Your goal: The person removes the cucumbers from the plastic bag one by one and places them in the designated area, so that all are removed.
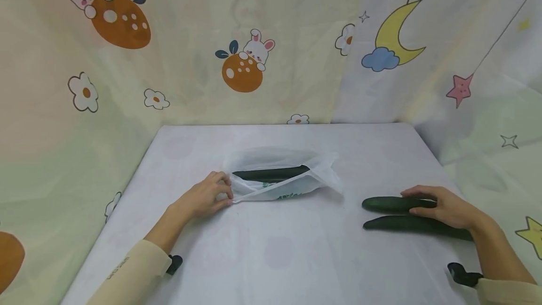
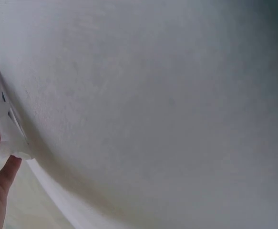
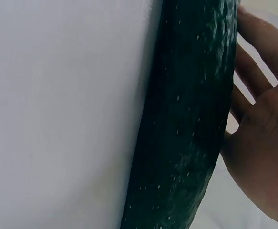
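Observation:
A thin white plastic bag (image 1: 305, 186) with green print lies in the middle of the table, its long side gaping around a dark green cucumber (image 1: 271, 174). At the bag's left end my left hand (image 1: 209, 195) holds the edge between fingers and thumb. On the right lie two more cucumbers, one behind the other. My right hand (image 1: 450, 207) grips the far cucumber (image 1: 383, 204), fingers over its back side and thumb on its front. The near cucumber (image 1: 398, 223) rests just below that hand. A cucumber (image 3: 181, 114) fills the middle of the right wrist view.
The white-covered table (image 1: 271, 258) ends at a patterned cloth backdrop (image 1: 296, 79) behind and at both sides. Black straps or mounts (image 1: 174, 264) show at both sleeve cuffs.

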Demonstrator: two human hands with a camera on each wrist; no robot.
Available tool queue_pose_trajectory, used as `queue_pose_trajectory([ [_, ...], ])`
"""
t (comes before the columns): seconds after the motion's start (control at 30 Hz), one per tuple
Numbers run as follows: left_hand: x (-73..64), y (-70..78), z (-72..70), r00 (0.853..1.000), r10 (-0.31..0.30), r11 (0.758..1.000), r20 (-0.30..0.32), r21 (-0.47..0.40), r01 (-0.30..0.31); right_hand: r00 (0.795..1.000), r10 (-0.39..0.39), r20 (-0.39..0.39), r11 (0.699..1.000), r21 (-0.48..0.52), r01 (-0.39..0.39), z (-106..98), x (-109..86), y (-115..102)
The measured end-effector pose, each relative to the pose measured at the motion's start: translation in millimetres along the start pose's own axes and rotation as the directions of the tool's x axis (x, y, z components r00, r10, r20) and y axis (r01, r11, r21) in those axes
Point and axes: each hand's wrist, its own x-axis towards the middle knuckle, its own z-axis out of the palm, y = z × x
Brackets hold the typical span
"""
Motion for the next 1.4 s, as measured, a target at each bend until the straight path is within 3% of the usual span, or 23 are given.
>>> queue_pose_trajectory([
  [0.2,-1.8,-0.9,1.9,1.0,-0.016,1.0,0.018,-0.003,0.016,0.997,0.079,-0.015,0.996,-0.026,-0.079,2.7,5.3,-5.2],
  [0.9,-3.9,-3.4,3.0,1.0,-0.001,1.0,-0.003,0.001,0.001,0.986,0.156,-0.048,0.986,-0.044,-0.159,6.0,24.0,-15.3],
  [1.13,0.9,-3.8,1.5,1.0,0.007,1.0,-0.007,0.0,-0.007,0.986,0.101,-0.135,0.994,-0.018,-0.105,5.0,30.4,-19.6],
  [1.4,3.1,-4.9,0.7,1.0,0.005,1.0,0.015,0.01,-0.005,0.973,0.105,-0.205,0.994,0.045,-0.098,6.2,44.7,-33.1],
])
